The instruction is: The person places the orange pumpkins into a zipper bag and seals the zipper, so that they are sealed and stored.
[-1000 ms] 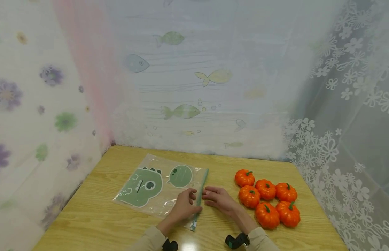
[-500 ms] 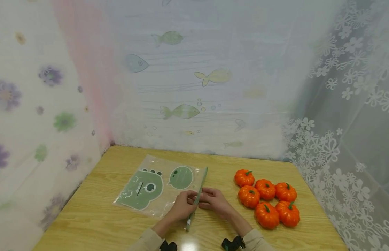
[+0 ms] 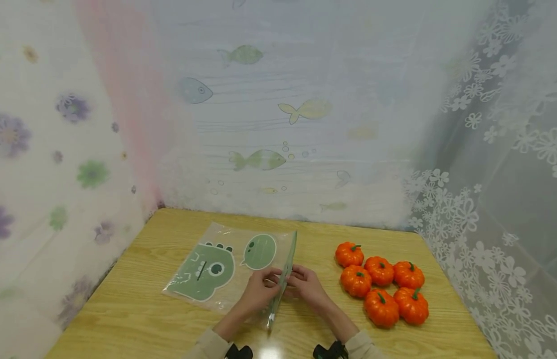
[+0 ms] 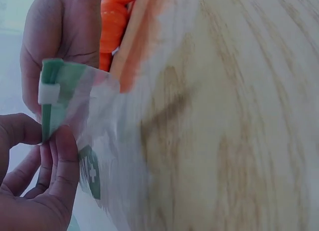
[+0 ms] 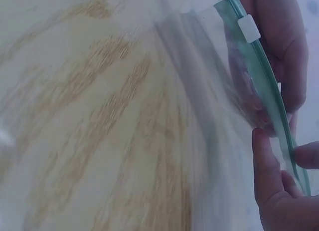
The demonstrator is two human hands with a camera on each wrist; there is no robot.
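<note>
A clear slider zip bag [image 3: 242, 284] printed with a green cartoon monster and a speech bubble lies on the table, its green-edged mouth side lifted up. From the left, my left hand [image 3: 258, 291] pinches the green zip strip [image 3: 290, 249] near its middle. My right hand [image 3: 308, 289] pinches the same strip from the other side. In the left wrist view, thumb and fingers of the left hand [image 4: 45, 176] close on the strip below the white slider [image 4: 49, 94]. The right wrist view has the right hand [image 5: 286, 191] gripping the edge, farther along from the slider.
Several small orange pumpkins [image 3: 380, 271] with green stems sit grouped on the wooden table [image 3: 134, 269], to the right of my right hand. Patterned curtains with fish [image 3: 260, 159] and flowers surround the table at the back and sides.
Both hands have come together at the bag's zip edge and taken hold of it. That edge has risen from lying flat to standing tilted. The pumpkins have stayed put.
</note>
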